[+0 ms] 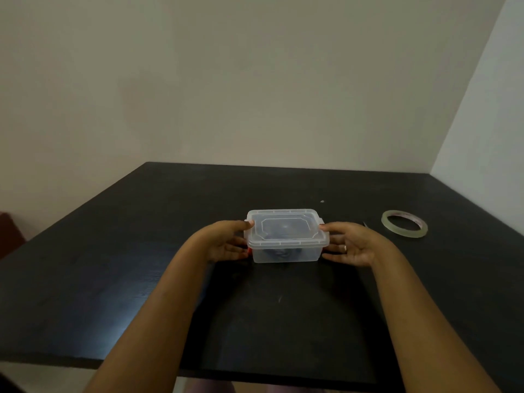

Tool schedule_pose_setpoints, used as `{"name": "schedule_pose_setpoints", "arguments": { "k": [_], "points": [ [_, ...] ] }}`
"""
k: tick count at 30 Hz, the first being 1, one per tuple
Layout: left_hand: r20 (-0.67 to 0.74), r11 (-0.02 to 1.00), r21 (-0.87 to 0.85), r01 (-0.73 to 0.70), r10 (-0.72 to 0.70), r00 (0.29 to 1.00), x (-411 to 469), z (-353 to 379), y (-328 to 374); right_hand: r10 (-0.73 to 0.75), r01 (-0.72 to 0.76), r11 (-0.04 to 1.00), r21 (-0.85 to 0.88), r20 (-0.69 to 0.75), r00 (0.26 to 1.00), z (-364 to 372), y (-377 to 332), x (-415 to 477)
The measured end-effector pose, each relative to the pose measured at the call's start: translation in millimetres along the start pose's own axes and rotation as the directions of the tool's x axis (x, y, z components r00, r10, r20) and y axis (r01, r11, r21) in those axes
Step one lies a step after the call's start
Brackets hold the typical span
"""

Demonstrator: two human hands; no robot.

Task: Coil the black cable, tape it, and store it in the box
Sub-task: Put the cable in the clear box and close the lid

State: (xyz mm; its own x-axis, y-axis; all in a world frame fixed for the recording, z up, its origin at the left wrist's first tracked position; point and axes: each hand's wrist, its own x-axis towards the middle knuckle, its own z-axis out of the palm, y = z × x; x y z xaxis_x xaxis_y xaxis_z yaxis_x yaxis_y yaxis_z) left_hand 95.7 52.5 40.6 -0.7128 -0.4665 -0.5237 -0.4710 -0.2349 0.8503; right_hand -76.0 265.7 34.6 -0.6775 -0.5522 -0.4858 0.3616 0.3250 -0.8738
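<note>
Holding a clear rectangular plastic box (300, 255) by both ends on the black wooden table (113, 251).
Forearms reach forward; left hand (226, 242) and right hand (354, 245) each pinch an end, thumb on the closed lid (286, 228), fingers against the wall. The coiled black cable (279, 252) shows dimly inside. The red print on a clear tape roll (404, 224) on the right is unreadable.

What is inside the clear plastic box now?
Through the wall of the clear plastic box a dark mass shows, likely the black cable. The shut lid and cloudy plastic hide any tape on it.
</note>
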Motion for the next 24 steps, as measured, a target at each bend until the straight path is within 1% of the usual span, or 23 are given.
{"name": "schedule_pose_setpoints", "arguments": {
  "k": [2, 4, 5, 8, 11, 14, 18, 20, 22, 24],
  "points": [
    [-0.026, 0.999, -0.029, 0.014, -0.014, 1.000, 0, 1, 0, 0.010, -0.010, 1.000, 0.000, 0.008, 1.000, -2, -2, -2],
    [-0.080, 0.999, -0.054, -0.001, -0.003, 0.997, 1, 3, 0, 0.014, -0.014, 1.000, -0.001, 0.011, 1.000, -2, -4, -5],
    [-0.108, 0.999, -0.040, -0.017, 0.013, 0.994, 1, 4, 1, 0.013, -0.013, 1.000, -0.005, 0.008, 1.000, -2, -5, -6],
    [-0.174, 0.996, 0.054, -0.073, 0.081, 0.981, 0, 8, 6, -0.024, 0.022, 0.998, -0.061, -0.040, 0.999, 3, -12, -10],
    [-0.273, 0.970, 0.221, -0.097, 0.158, 0.949, 5, 11, 10, -0.121, 0.096, 0.976, -0.195, -0.117, 0.986, 14, -21, -12],
    [-0.341, 0.900, 0.429, -0.071, 0.234, 0.910, 10, 13, 15, -0.202, 0.118, 0.919, -0.377, -0.191, 0.961, 21, -24, -11],
    [-0.345, 0.835, 0.550, -0.033, 0.263, 0.901, 11, 14, 23, -0.270, 0.111, 0.840, -0.531, -0.232, 0.934, 27, -25, -9],
    [-0.341, 0.749, 0.663, -0.018, 0.323, 0.883, 9, 18, 24, -0.304, 0.085, 0.767, -0.636, -0.244, 0.921, 31, -25, -9],
    [-0.356, 0.639, 0.769, 0.008, 0.418, 0.836, 8, 23, 25, -0.346, 0.069, 0.696, -0.715, -0.249, 0.904, 34, -26, -8],
    [-0.363, 0.569, 0.822, 0.027, 0.488, 0.794, 8, 29, 24, -0.367, 0.066, 0.655, -0.753, -0.240, 0.899, 35, -26, -7]
  ]
}}
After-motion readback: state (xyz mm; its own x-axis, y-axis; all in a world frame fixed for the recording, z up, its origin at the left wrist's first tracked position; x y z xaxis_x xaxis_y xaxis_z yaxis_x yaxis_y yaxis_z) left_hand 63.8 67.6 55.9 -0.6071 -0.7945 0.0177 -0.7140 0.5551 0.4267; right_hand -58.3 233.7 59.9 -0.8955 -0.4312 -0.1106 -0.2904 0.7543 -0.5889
